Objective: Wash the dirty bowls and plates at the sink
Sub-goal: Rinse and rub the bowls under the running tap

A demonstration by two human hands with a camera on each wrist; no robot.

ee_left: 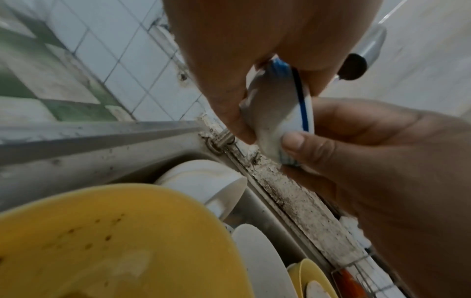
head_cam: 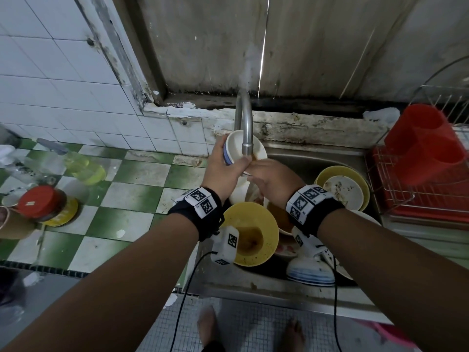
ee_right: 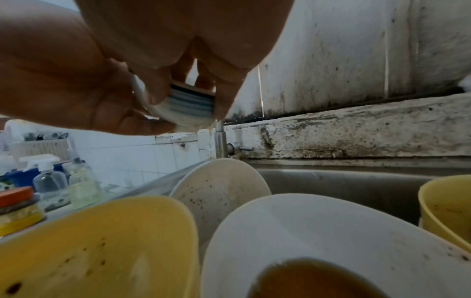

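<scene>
A white bowl with blue stripes (head_cam: 237, 148) is held tilted right under the spout of the steel faucet (head_cam: 245, 123), above the sink (head_cam: 317, 158). My left hand (head_cam: 224, 170) grips its outer wall from the left. My right hand (head_cam: 270, 177) holds its near rim from the right, and the left wrist view shows that hand's thumb (ee_left: 293, 143) pressed on the bowl's (ee_left: 282, 108) outside. Brown liquid sits at the bowl's lower edge. Below lie a yellow bowl (head_cam: 250, 232) with brown liquid, white plates (ee_right: 318, 231) and an upturned striped bowl (head_cam: 311, 271).
A second yellow bowl holding a soiled white plate (head_cam: 342, 189) fills the sink's right end. A red dish rack (head_cam: 418, 174) stands to the right. On the green and white tiled counter at left are a red-lidded jar (head_cam: 38, 201) and soap bottles (head_cam: 83, 166).
</scene>
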